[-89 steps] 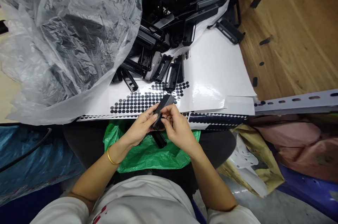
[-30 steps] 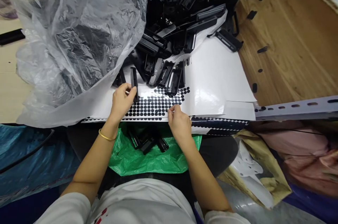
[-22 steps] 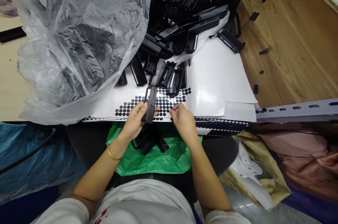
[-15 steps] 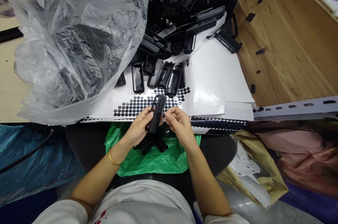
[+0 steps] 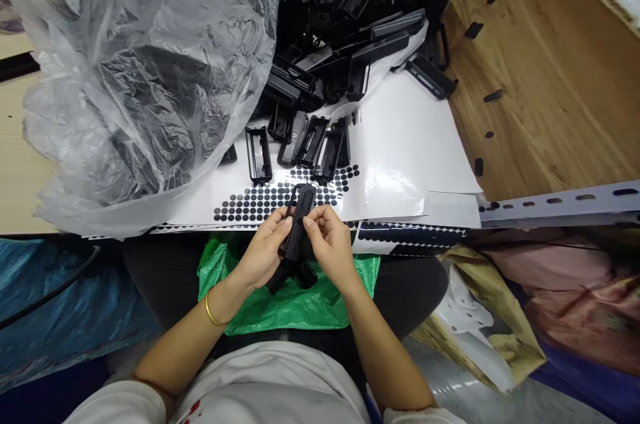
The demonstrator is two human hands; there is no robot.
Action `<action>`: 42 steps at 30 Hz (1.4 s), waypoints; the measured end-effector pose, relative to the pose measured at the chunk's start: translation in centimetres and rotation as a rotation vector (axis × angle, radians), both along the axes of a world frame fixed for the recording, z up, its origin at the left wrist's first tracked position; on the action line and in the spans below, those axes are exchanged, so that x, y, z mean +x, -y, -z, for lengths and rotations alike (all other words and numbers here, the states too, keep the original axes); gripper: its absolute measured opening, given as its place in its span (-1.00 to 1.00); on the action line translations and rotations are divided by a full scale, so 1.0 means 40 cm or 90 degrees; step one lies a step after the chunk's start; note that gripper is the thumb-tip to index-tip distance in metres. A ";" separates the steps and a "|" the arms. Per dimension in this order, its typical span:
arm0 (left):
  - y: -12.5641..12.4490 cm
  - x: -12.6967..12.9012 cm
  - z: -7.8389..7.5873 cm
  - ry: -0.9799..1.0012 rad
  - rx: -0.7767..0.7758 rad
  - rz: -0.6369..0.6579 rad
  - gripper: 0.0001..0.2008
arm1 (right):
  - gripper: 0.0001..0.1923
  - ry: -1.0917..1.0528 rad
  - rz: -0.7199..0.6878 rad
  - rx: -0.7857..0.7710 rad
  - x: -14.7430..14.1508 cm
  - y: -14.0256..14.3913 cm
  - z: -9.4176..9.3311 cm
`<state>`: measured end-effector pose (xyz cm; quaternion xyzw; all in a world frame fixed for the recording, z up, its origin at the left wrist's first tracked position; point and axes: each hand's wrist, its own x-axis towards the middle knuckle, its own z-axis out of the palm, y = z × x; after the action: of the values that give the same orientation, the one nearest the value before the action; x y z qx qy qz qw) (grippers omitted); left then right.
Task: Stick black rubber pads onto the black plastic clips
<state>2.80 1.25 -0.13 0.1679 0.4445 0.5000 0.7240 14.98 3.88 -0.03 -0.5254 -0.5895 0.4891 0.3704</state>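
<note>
- Over our lap, our left hand (image 5: 263,251) had carried the black plastic piece (image 5: 299,223) back from the surface (image 5: 410,137); its fingers gripped it from the left.
- Our right hand (image 5: 327,244) left the dot sticker sheet (image 5: 260,201), fingers pinched narrow against the piece's side, so a dot was probably being pressed on.
- Below lay more pieces on a green bag (image 5: 285,301); ahead, a black heap (image 5: 345,31) and clear plastic wrap (image 5: 145,71) crowded the sheet.

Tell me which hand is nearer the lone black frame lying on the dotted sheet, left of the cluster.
Left. The left hand sits below the frame, holding a black part. The right hand, at the same part, is farther right.
</note>
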 end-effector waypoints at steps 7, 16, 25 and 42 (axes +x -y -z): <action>-0.014 -0.011 0.016 -0.088 -0.002 -0.013 -0.63 | -0.87 0.176 -0.038 0.068 0.010 0.004 -0.010; -0.021 -0.034 0.018 -0.017 0.004 0.115 -0.62 | -0.86 -0.188 0.023 -0.062 0.023 0.002 -0.005; -0.016 -0.036 0.013 -0.036 -0.019 0.120 -0.59 | -0.87 -0.201 0.049 -0.065 0.013 0.001 0.006; -0.007 -0.024 0.004 -0.103 0.015 0.093 -0.56 | -0.85 -0.219 0.120 -0.065 -0.015 0.012 0.017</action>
<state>1.86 1.52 -0.29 0.2480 0.4821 0.4357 0.7185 14.37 3.40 -0.72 -0.5051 -0.4403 0.5643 0.4823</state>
